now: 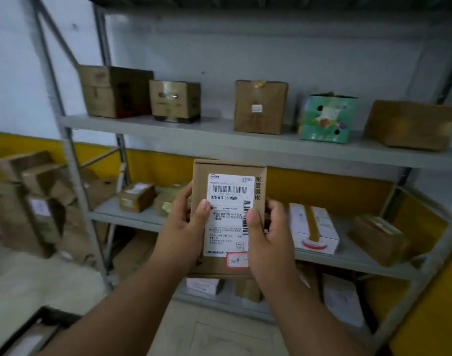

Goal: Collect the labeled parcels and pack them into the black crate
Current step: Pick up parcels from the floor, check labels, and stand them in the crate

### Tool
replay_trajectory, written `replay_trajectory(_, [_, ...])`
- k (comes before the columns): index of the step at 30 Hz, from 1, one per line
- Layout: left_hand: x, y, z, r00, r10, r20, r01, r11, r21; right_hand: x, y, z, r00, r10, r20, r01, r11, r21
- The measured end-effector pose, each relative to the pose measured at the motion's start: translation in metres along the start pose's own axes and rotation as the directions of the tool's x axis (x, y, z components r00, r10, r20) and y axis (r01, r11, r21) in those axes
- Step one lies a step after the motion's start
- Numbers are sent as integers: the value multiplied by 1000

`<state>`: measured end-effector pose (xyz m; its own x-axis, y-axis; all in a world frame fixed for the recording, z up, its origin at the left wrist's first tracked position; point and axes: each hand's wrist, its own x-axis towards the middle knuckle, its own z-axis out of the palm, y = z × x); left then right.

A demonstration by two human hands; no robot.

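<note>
Fingers of both my hands grip one flat cardboard parcel [228,217], held up before me at the centre of the head view. My left hand [182,228] wraps the parcel's left edge, its thumb pressed on the white shipping label [228,214]; my right hand [267,237] wraps the right edge, thumb lying on the label's right margin. The other fingers curl behind the cardboard, out of sight. The parcel's long axis runs from six o'clock to twelve o'clock, standing nearly upright, its labelled face turned towards me and the barcode at the upper end. A small red-bordered sticker [237,259] sits at the label's lower right corner.

Behind the parcel stands a grey metal shelf rack [194,129]. On its upper shelf, from ten o'clock across to two o'clock, stand brown cartons [260,106] and a green printed box [326,118], apart from each other. On the middle shelf at three o'clock lies a white box [313,227] with brown tape. At nine o'clock more cartons [34,201] are heaped, blurred. At seven o'clock the dark rim of the black crate [52,317] shows, its contents unclear.
</note>
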<state>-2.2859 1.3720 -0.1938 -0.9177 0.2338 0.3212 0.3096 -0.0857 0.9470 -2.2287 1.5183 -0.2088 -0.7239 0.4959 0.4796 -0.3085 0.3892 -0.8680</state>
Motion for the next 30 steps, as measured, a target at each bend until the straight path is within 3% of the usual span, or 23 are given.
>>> replay_trajectory(7, [-72,11,-249,963,36,-267,20,978,206,-109,-70,219,977,-29,211,-6,987,161])
replay_trajectory(13, [-122,25,-395,895,-9,-445,125,965,231,-175,-124,347,937,-61,344,-29,968,250])
replay_trajectory(21, [-113,13,-486,865,-12,-501,145,963,227,-188,-137,442,898,-56,436,-77,957,280])
replay_trajectory(30, [-1,-49,-536,885,-60,-462,173,963,207,-115,-84,536,894,13,447,-128,965,230])
